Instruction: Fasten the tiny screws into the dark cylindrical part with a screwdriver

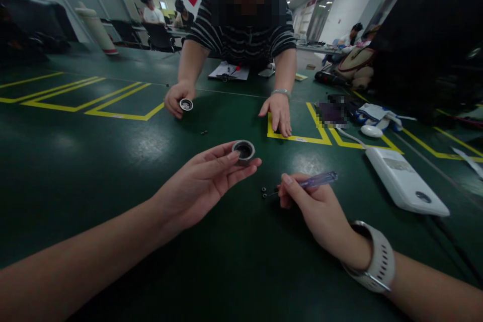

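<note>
Ring (247, 161) held in left grip (204, 173); right grip (311, 201) holds screwdriver (320, 179), tip by small parts (264, 189), apparently lining up; steadiness needed next.

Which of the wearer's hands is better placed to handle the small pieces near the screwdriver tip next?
Probably the right hand: it holds the screwdriver, whose tip is close to the small pieces. The left hand is occupied with the metal ring.

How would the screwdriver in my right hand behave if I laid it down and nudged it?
The screwdriver is probably light, as its translucent handle looks like plastic. It should stay stiff, since the visible shaft looks straight. On the smooth-looking table, its slim handle might roll.
</note>
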The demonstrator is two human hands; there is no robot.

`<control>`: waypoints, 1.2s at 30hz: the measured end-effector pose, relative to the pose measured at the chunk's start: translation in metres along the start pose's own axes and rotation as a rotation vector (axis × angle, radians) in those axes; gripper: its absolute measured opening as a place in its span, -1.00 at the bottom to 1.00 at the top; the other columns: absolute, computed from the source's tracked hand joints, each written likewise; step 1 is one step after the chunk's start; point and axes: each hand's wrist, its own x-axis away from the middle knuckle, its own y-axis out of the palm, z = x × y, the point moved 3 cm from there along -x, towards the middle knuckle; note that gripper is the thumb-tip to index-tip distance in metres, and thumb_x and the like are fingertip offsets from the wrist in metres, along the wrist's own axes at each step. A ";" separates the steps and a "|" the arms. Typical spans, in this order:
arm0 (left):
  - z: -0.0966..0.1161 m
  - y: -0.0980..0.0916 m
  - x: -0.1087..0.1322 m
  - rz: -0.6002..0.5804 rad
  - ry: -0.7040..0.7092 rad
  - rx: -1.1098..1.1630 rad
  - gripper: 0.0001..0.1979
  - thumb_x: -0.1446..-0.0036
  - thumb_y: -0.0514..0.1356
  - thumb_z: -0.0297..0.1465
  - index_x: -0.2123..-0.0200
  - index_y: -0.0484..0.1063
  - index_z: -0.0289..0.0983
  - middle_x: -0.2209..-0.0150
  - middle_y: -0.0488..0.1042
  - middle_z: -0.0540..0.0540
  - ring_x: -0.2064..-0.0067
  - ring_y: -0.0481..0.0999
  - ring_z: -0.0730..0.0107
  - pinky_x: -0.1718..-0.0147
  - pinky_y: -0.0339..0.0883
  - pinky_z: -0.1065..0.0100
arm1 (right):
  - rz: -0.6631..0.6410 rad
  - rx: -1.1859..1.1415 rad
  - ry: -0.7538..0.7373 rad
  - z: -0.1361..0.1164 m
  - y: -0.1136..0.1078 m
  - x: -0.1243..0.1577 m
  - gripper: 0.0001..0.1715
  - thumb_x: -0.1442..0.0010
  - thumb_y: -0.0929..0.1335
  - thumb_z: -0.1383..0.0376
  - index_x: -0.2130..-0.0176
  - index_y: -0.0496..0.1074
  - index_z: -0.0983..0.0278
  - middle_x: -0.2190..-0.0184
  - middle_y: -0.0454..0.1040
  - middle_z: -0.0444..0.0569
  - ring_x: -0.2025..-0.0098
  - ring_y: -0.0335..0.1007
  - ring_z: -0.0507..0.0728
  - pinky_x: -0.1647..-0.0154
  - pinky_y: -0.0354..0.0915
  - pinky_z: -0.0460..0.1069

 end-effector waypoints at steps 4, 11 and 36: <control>0.000 0.001 0.002 0.035 -0.018 -0.017 -0.78 -0.05 0.14 -0.68 0.24 0.49 -0.41 0.23 0.57 -0.19 0.17 0.57 0.26 0.12 0.45 0.41 | -0.017 0.096 -0.034 -0.004 0.002 0.003 -0.57 -0.22 0.24 0.04 0.47 0.39 0.28 0.58 0.35 -0.16 0.51 0.29 0.02 0.48 0.19 -0.06; -0.001 0.000 0.003 0.029 -0.010 -0.077 -0.75 0.01 0.20 -0.66 0.22 0.51 -0.37 0.22 0.57 -0.17 0.15 0.56 0.25 0.01 0.39 0.28 | 0.017 0.026 -0.037 -0.006 0.000 0.002 -0.58 -0.21 0.25 0.04 0.48 0.38 0.27 0.59 0.35 -0.14 0.51 0.29 0.03 0.48 0.21 -0.05; -0.023 0.002 0.009 -0.159 -0.032 -0.251 -0.70 0.04 0.31 -0.48 0.15 0.49 -0.26 0.17 0.54 -0.13 0.09 0.51 0.18 0.09 0.39 0.16 | -0.110 0.159 -0.339 -0.020 0.007 0.010 -0.66 -0.26 0.23 0.23 0.49 0.38 0.29 0.58 0.36 -0.13 0.51 0.31 0.01 0.47 0.23 -0.07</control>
